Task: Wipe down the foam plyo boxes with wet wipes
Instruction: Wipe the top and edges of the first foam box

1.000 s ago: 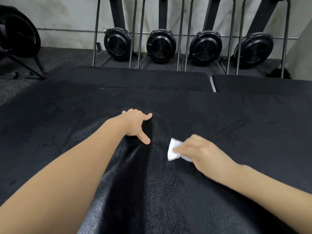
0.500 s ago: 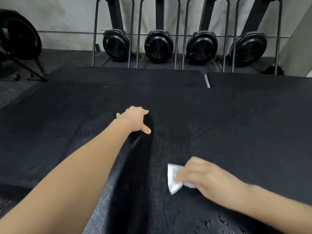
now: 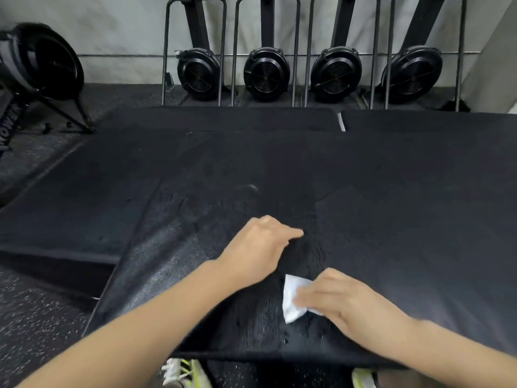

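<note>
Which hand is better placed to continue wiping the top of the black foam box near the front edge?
Right. The right hand already presses the white wet wipe on the foam box near its front edge. The left hand holds no wipe; it only rests on the top, farther back.

Matt, rough-grained black foam box (image 3: 391,219); white cloth-like wipe (image 3: 292,301).

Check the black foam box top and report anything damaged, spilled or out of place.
Nothing looks damaged or spilled. The black foam plyo box shows darker damp streaks beside the white wet wipe under the right hand, which fits wiping. A small pale smudge lies farther back; too faint to identify. The left hand rests nearby.
</note>
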Motion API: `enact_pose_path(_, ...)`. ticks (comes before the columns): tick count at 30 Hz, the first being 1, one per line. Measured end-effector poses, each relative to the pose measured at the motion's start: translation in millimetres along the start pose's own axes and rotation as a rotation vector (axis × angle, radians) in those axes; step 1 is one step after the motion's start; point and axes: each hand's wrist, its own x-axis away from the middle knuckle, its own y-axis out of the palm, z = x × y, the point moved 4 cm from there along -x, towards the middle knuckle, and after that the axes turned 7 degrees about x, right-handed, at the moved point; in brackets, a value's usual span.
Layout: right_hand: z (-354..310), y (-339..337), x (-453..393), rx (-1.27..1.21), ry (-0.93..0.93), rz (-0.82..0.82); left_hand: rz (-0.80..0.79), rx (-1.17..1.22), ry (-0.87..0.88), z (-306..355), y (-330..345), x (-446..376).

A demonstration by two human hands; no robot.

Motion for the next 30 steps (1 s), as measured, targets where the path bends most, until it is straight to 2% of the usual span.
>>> enact_pose_path(4,1,-19,-25,-0.045,0.037,0.131,-0.074,0.131,-0.060,16,11,36)
enact_pose_path(6,-3,-23,-31,-0.029,0.068,0.207,-0.024,0.167,-0.048,27,7,46)
enact_pose_path(9,-21,-11,-7,0.074,0.068,0.184,0.099,0.129,-0.003,40,7,62)
enact_pose_path(14,-48,6,41,-0.031,0.114,0.161,-0.050,0.235,-0.013,76,39,96)
enact_pose_path(17,-37,-7,47,-0.221,0.315,0.266,0.046,0.246,-0.112,85,49,102)
enact_pose_path(19,-21,-20,54,-0.323,0.479,0.362,0.117,0.153,-0.132,92,55,97)
enact_pose_path(21,-2,-33,62,-0.260,0.576,0.393,0.137,0.065,-0.117,101,67,95)
enact_pose_path(23,23,-43,65,-0.058,0.629,0.311,0.173,0.051,-0.105,108,79,97)
enact_pose_path(25,47,-47,66,0.128,0.677,0.136,0.240,0.015,-0.081,116,84,99)
enact_pose_path(28,64,-40,71,0.144,0.757,-0.084,0.284,-0.038,0.047,120,81,104)
enact_pose_path(30,62,-34,74,0.103,0.780,-0.130,0.248,-0.055,0.118,110,74,114)
